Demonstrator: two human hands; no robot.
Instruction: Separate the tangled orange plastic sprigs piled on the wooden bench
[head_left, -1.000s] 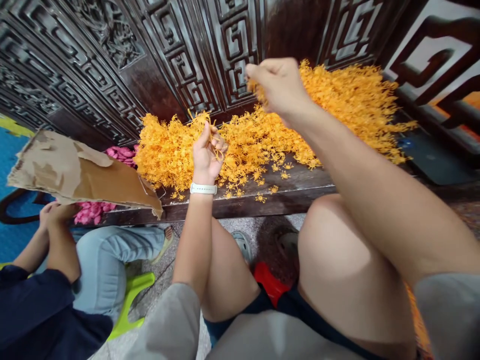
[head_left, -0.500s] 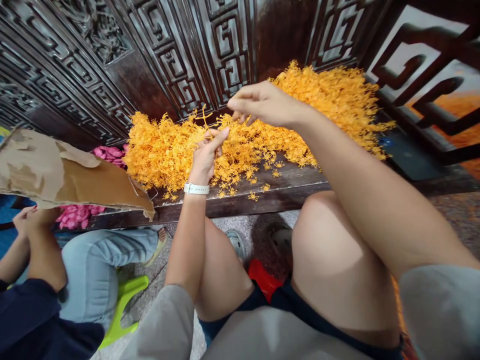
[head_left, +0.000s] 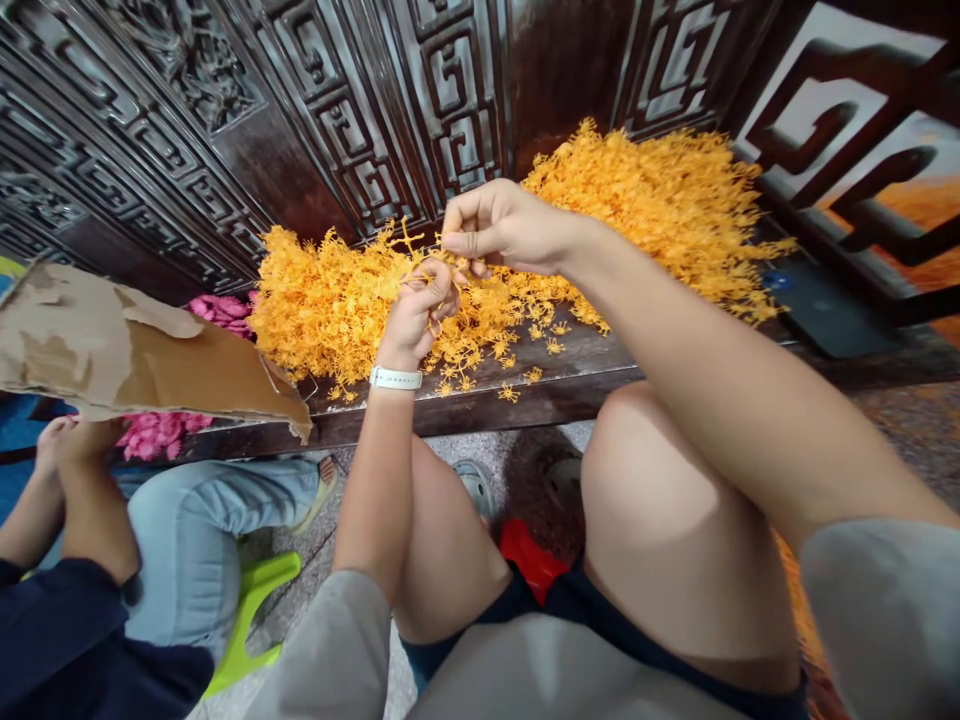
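Note:
My left hand (head_left: 412, 318), with a white band at its wrist, is closed around a thin branching orange plastic flower stem (head_left: 406, 238) whose tip sticks up above the fingers. Just above and to the right, my right hand (head_left: 504, 232) pinches with thumb and forefinger at a small orange piece by the stem; the fingers partly hide it. Behind and below both hands lies a long heap of orange plastic flower pieces (head_left: 322, 300), which rises into a bigger pile (head_left: 645, 200) to the right. Several loose pieces (head_left: 508, 393) lie near the front edge.
The heap lies on a dark wooden bench (head_left: 525, 403) against a carved panel (head_left: 457, 100). A torn cardboard box (head_left: 150, 345) stands at left, with pink pieces (head_left: 161, 433) beside it. Another person's hands (head_left: 71, 440) and a green stool (head_left: 251, 620) are at lower left. A dark flat object (head_left: 836, 310) lies right.
My right hand has come down and left to the stem, its fingers now pinched beside my left hand. The left hand's thumb has curled in; the left hand stays in about the same place.

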